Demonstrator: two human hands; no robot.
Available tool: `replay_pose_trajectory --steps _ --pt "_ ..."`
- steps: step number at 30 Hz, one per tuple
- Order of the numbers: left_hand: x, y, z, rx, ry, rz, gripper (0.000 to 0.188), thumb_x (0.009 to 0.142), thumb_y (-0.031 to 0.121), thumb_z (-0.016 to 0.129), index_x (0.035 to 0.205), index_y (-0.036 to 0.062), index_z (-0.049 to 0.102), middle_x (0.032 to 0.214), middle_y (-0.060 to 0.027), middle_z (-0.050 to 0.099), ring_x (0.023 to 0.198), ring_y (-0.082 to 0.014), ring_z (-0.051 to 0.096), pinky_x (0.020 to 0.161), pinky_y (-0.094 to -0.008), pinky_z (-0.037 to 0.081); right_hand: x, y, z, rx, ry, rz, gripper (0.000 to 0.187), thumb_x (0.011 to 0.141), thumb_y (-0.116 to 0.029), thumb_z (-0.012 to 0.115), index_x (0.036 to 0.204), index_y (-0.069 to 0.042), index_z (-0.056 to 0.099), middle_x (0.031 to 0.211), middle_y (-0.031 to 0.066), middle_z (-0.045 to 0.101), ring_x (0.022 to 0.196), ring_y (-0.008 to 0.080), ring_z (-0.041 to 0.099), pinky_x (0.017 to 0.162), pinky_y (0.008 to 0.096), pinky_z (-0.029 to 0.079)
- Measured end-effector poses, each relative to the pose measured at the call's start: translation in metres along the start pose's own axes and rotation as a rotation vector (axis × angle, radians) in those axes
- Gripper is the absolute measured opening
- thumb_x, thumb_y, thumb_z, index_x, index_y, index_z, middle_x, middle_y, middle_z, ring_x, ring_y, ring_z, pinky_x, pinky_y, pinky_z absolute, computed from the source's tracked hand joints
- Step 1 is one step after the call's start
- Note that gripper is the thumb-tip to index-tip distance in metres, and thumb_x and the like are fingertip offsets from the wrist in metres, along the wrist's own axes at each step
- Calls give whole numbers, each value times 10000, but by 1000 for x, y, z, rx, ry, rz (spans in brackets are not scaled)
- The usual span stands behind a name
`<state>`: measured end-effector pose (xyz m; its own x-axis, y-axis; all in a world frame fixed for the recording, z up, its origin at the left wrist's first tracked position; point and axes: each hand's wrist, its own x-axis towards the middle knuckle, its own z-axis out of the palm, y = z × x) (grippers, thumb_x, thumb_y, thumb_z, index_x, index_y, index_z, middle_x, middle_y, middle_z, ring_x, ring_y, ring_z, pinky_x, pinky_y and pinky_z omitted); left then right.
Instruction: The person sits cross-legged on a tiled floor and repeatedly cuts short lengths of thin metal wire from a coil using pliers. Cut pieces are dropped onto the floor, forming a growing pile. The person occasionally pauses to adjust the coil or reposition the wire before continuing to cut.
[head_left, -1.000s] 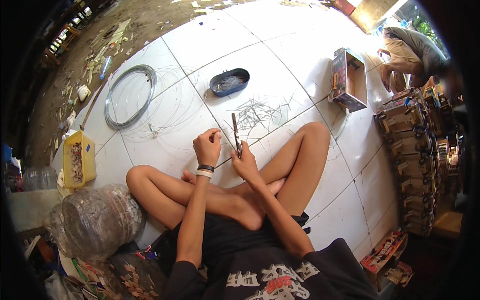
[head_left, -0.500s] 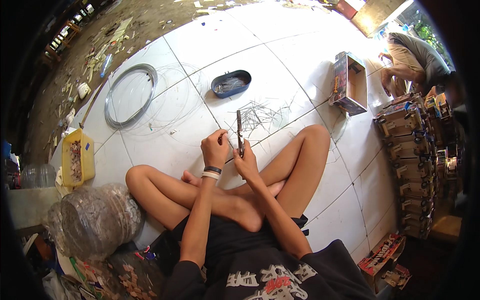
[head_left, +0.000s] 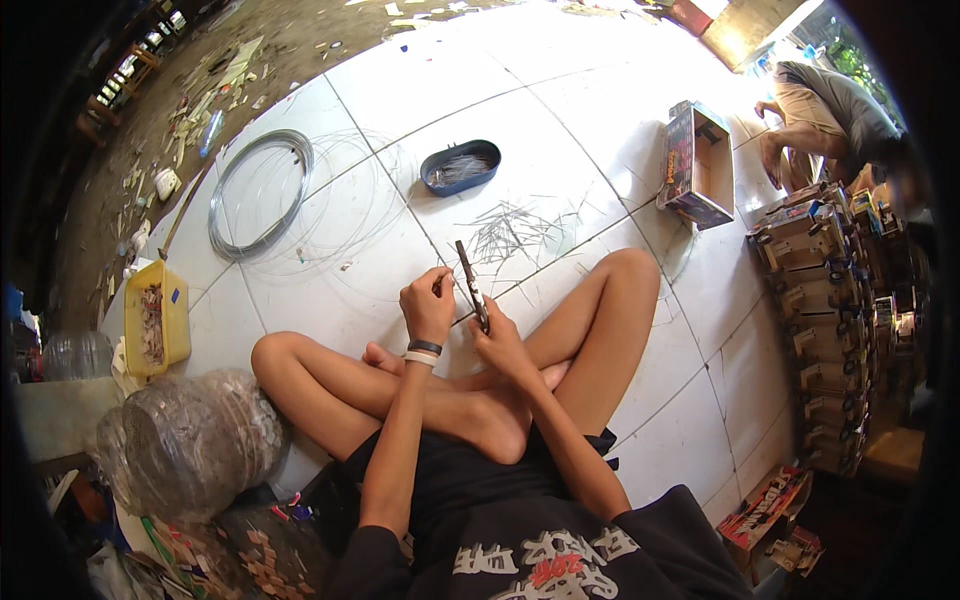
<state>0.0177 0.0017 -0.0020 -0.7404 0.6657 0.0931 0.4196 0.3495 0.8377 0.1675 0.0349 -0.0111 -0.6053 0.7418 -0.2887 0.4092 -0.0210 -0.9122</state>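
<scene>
My right hand (head_left: 499, 340) is wrapped round the handles of dark pliers (head_left: 470, 282), whose long end points away from me and a little to the left. Just left of the tool, my left hand (head_left: 427, 305) is closed, fingertips pinched; whatever they hold is too thin to make out. Beyond both hands, many short cut wire pieces (head_left: 508, 232) lie scattered on the white tiles. A dark blue oval tin (head_left: 461, 188) behind them holds more wire pieces. To the left lies a coil of wire (head_left: 222, 225), its loose loops spreading toward my left hand.
A yellow tub of scraps (head_left: 178, 320) and a plastic-wrapped bundle (head_left: 200, 440) stand at my left. An open printed box (head_left: 692, 165) sits at the right, near a tall stack of wooden toy trucks (head_left: 825, 330). Another person (head_left: 830, 110) crouches behind the stack.
The pliers have tilted to the left and come lower, their tip now nearer my left hand. My right hand has turned slightly with them; the left hand has barely moved.
</scene>
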Motion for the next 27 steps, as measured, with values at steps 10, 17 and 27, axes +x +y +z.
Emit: replay_pose_trajectory --steps 10,17,27 --pt "2 1 6 -17 12 -3 128 913 104 695 956 21 782 755 -164 743 691 -309 741 669 -382 565 7 -6 -1 -174 73 106 300 984 -167 619 1228 -35 505 851 284 685 780 474 671 706 512 512" --pt "10 -2 2 -11 3 -23 134 913 111 694 959 24 785 759 -166 746 699 -309 746 685 -384 569 9 -13 11 -297 282 41 359 996 -160 613 1295 -23 469 864 294 690 857 489 688 761 571 501" --pt "14 0 -2 4 11 -20 133 926 86 698 978 -4 780 807 -142 781 708 -216 768 689 -313 580 -4 -4 9 32 28 -14 514 1012 -130 627 1473 -54 413 873 120 658 739 210 590 706 365 505"
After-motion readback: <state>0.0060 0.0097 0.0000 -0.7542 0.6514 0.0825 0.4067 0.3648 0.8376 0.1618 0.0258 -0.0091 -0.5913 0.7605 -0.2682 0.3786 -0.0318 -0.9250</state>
